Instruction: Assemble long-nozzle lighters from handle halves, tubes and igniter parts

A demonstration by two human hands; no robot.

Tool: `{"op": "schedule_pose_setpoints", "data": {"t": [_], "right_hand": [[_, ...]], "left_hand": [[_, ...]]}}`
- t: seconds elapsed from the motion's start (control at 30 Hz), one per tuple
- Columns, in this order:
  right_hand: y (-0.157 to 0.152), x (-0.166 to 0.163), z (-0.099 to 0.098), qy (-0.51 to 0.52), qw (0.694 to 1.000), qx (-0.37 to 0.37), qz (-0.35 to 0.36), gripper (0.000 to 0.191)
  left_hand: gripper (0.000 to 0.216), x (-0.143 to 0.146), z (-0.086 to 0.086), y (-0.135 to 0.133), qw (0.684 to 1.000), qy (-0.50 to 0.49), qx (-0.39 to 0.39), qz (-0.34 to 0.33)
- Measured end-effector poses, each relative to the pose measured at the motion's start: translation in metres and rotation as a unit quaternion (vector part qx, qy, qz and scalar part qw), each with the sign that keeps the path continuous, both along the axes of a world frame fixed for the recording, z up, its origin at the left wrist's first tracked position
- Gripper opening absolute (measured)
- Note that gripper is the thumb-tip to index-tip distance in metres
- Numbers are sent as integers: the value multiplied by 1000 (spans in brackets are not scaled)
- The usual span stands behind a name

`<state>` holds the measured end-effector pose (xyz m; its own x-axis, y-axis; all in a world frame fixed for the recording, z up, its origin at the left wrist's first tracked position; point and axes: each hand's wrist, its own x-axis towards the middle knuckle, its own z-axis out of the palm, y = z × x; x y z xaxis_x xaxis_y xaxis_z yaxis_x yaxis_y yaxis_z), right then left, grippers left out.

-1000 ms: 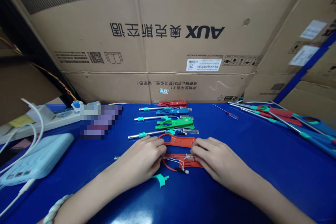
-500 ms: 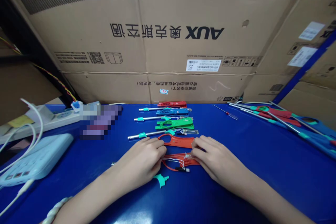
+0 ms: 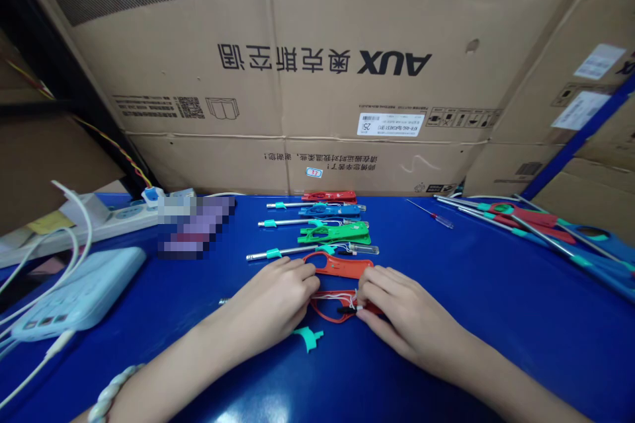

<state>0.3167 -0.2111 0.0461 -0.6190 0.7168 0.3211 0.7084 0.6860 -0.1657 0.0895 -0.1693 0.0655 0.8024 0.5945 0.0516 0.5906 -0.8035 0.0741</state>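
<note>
My left hand (image 3: 285, 291) is closed at the left end of a lower orange lighter casing half (image 3: 330, 312). A metal tube end (image 3: 225, 302) sticks out beyond this hand; the rest of the tube is hidden. My right hand (image 3: 397, 307) pinches a small black igniter (image 3: 346, 310) with a white end, over the right part of the same casing half. White wires (image 3: 335, 296) run along the casing between both hands. Just beyond lies the other orange casing half (image 3: 342, 267), near the fingertips. A loose turquoise plastic piece (image 3: 310, 339) lies in front of my left hand.
Green (image 3: 337, 233), blue (image 3: 332, 211) and red casings (image 3: 330, 197) lie behind, with metal tubes between them. A screwdriver (image 3: 436, 217) and more lighter parts (image 3: 526, 218) are at right. At left are a power bank (image 3: 82, 291) and a power strip (image 3: 126, 215). Cardboard (image 3: 317, 106) stands behind.
The black igniter has moved from in front of the casing up to my right fingertips. My right hand now covers the pale fitting seen before on the casing. The view has shifted slightly.
</note>
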Motion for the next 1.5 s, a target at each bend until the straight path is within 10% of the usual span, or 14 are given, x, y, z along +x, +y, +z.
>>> {"op": "schedule_pose_setpoints", "data": {"t": [1.17,1.5], "right_hand": [[7,-3,-19,42,998,-26,-36,12],[7,-2,-17,30,999,-25,-29,11]], "left_hand": [[12,-4,1,1,999,-27,10,-27],[23,-12,16,-1,987,-44,-140,-69]]}}
